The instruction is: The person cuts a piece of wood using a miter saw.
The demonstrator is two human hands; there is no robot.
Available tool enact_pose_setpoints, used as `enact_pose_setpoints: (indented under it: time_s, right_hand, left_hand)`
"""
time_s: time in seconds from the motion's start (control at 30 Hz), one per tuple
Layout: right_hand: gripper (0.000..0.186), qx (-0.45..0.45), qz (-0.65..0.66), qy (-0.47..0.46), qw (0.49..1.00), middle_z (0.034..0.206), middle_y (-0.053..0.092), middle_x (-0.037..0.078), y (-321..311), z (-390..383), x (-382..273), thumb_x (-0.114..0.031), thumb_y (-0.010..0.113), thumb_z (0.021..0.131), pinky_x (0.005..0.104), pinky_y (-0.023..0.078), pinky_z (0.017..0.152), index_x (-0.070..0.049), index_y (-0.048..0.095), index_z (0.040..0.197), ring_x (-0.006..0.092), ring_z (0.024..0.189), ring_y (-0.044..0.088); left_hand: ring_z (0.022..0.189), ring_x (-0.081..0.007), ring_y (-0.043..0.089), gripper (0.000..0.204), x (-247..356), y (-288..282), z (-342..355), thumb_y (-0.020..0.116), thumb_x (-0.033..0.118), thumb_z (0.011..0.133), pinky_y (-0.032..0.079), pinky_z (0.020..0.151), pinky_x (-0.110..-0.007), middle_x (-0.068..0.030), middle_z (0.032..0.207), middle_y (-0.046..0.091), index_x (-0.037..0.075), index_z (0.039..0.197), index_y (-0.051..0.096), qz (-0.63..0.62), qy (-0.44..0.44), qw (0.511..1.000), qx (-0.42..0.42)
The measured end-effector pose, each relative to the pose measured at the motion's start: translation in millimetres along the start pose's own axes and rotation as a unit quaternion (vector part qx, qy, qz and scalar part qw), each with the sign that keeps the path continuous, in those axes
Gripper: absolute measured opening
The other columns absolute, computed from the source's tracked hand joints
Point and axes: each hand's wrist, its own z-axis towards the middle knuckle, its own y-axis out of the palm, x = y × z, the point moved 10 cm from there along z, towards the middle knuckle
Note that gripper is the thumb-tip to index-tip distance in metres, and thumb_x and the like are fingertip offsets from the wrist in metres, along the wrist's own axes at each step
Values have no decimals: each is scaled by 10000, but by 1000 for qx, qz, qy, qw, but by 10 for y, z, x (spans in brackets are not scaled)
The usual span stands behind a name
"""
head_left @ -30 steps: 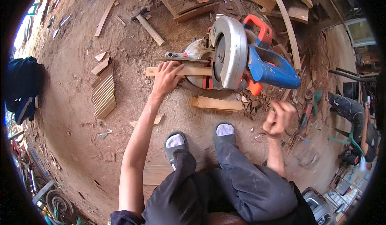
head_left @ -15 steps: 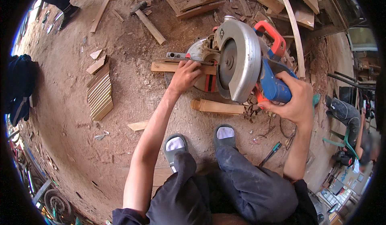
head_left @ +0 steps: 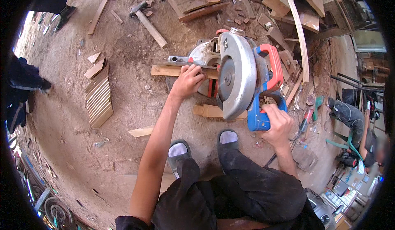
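Note:
A miter saw with a grey blade guard (head_left: 245, 75), a round blade and a blue and red body stands on the ground in front of me. My right hand (head_left: 277, 123) is wrapped around its blue handle (head_left: 258, 117). My left hand (head_left: 189, 81) presses a narrow wooden strip (head_left: 164, 70) against the metal fence (head_left: 175, 59), fingers curled over the strip's top. The strip's right end lies close beside the blade; the guard partly hides where they meet.
A hammer (head_left: 150, 26) lies beyond the saw. Neatly stacked cut wood pieces (head_left: 98, 100) lie at left, and a flat wooden piece (head_left: 212, 110) lies near my feet. Boards and scraps (head_left: 284, 1) fill the far right. A person's leg (head_left: 24, 75) shows at left; another person (head_left: 349, 119) is at right.
My right hand and the saw's handle have come nearer to me and leftward, the saw head swinging with them. My left hand stays on the strip. At left, a person's foot has come into view.

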Motion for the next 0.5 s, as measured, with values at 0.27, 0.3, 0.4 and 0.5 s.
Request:
enact_pose_setpoints:
  time_s: [0.27, 0.3, 0.4, 0.5]
  right_hand:
    - [305, 38, 5, -8, 999, 892, 687, 71, 189, -107, -45, -214, 772, 763, 404, 514, 664, -72, 682, 1018, 278, 768, 708]
    - [302, 40, 2, -9, 999, 879, 682, 70, 185, -115, -31, -215, 773, 761, 403, 512, 660, -72, 682, 1011, 277, 762, 704]
    - [299, 35, -12, -6, 999, 844, 659, 62, 232, -155, -52, -218, 776, 756, 397, 502, 650, -75, 682, 1000, 267, 732, 685]
    - [301, 58, -5, -17, 998, 824, 640, 59, 260, -175, -74, -224, 774, 758, 392, 491, 640, -75, 683, 1003, 257, 707, 665]
  left_hand:
    - [961, -218, 605, 93, -39, -14, -55, 769, 143, 856, 418, 894, -391, -22, 938, 599, 125, 947, 761, -1, -10, 1000, 3]
    - [969, -219, 601, 71, -24, -8, -36, 751, 160, 877, 418, 904, -392, -30, 932, 591, 114, 931, 752, -4, -11, 1000, 3]
    - [968, -221, 602, 81, -17, -23, -33, 755, 157, 873, 418, 912, -393, -31, 934, 593, 115, 941, 759, -4, -17, 1000, 12]
    - [961, -207, 618, 147, -41, -18, -37, 802, 115, 826, 419, 897, -392, -7, 954, 621, 128, 970, 777, -3, -17, 1000, -2]
